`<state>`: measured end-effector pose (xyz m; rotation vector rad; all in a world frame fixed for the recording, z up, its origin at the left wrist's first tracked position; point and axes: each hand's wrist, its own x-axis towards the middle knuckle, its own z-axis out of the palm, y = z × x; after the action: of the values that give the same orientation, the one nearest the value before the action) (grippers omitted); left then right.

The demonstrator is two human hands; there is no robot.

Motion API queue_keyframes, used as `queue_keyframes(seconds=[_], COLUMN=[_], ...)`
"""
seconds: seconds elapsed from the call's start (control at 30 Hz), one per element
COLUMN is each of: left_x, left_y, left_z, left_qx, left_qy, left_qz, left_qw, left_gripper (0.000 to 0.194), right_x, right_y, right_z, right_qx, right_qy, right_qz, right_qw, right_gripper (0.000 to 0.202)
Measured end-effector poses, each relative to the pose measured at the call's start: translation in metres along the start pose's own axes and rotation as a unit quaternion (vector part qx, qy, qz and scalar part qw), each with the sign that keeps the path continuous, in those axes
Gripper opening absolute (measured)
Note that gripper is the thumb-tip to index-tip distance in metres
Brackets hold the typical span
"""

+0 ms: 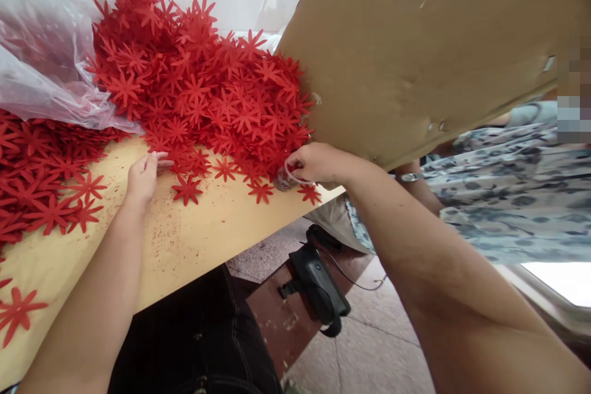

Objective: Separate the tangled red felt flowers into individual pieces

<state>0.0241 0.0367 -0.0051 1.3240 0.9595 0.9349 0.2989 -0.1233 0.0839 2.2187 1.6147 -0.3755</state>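
A big heap of red flower-shaped cutouts (pixel 198 86) covers the back of the yellow tabletop (pixel 194 246). At the heap's front left edge lies my left hand (pixel 145 175), open, its fingers stretched toward the cutouts. My right hand (pixel 316 163) is closed at the heap's right end, gripping the pale rim of a small clear cup-like container (pixel 285 180). What is inside the container is too small to make out. A few single cutouts lie in front of the heap, including a red flower cutout (pixel 187 189) between my hands.
A second red pile (pixel 37 166) lies at the left beside a clear plastic bag (pixel 55 68). A large brown cardboard panel (pixel 415 43) stands at the right. Beyond it is a person in a patterned garment (pixel 498 197). A black bag-like object (pixel 318 283) sits below the table edge.
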Motion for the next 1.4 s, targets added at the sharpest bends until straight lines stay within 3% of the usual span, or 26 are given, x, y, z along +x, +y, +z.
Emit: queue_keyframes(seconds=[0.2, 0.43, 0.7, 0.93, 1.27, 1.4], left_x=[0.002, 0.004, 0.004, 0.004, 0.006, 0.004], left_y=[-0.002, -0.006, -0.004, -0.007, -0.008, -0.007], left_z=[-0.001, 0.0, 0.0, -0.001, 0.001, 0.0], left_qx=[0.004, 0.013, 0.003, 0.009, 0.004, -0.001], left_qy=[-0.009, -0.006, -0.008, -0.006, -0.002, -0.003], left_qz=[0.006, 0.018, 0.02, 0.029, 0.024, 0.028], left_qw=[1.0, 1.0, 1.0, 1.0, 1.0, 1.0], left_gripper=[0.035, 0.036, 0.034, 0.033, 0.032, 0.031], right_x=[-0.003, -0.007, -0.026, -0.012, -0.006, -0.009], right_y=[-0.006, -0.006, 0.001, 0.009, 0.0, 0.005], right_z=[0.007, 0.004, -0.008, 0.003, 0.008, 0.007], right_qx=[-0.063, -0.04, 0.057, 0.015, 0.039, 0.098], right_qy=[0.034, 0.081, 0.115, 0.157, 0.149, 0.156], right_qz=[0.032, 0.093, 0.059, 0.083, 0.091, 0.081], right_qw=[0.997, 0.992, 0.99, 0.984, 0.984, 0.98], right_gripper=[0.027, 0.031, 0.025, 0.019, 0.014, 0.009])
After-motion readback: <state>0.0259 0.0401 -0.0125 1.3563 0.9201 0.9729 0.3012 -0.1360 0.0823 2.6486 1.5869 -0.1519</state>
